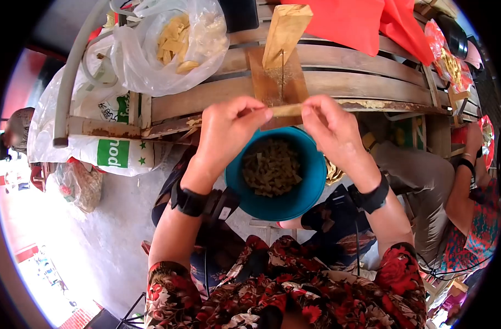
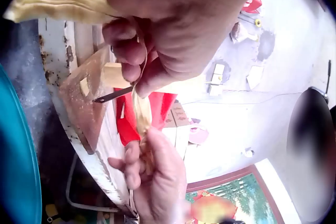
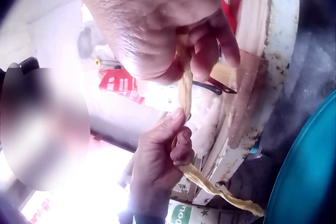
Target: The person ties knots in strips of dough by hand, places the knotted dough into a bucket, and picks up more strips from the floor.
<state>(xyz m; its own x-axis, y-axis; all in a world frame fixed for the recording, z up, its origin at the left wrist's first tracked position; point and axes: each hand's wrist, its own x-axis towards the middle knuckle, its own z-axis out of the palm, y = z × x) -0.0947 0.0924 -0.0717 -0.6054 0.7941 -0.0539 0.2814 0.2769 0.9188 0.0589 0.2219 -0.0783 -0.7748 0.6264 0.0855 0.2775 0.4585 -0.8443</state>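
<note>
Between both hands a pale yellow, fibrous strip (image 1: 287, 110) is stretched level, close over the front edge of the bench. My left hand (image 1: 228, 129) pinches one end of this span between thumb and fingers, and my right hand (image 1: 338, 134) pinches the other. A loose tail of the strip (image 2: 63, 4) sticks out past my left hand in the left wrist view. Just beyond the hands, a thin metal blade (image 2: 113, 95) stands at a wooden board (image 1: 258, 77), beside an upright wooden block (image 1: 286, 33). Below the hands, a teal bucket (image 1: 316, 181) holds many short cut pieces (image 1: 272, 167).
A clear plastic bag (image 1: 132, 63) with yellow pieces (image 1: 173, 41) lies on the slatted bench (image 1: 206, 98) at the left. Red cloth (image 1: 343, 24) covers its back right. White bags (image 1: 119, 156) hang below the left end. Another person (image 1: 464, 197) sits at the right.
</note>
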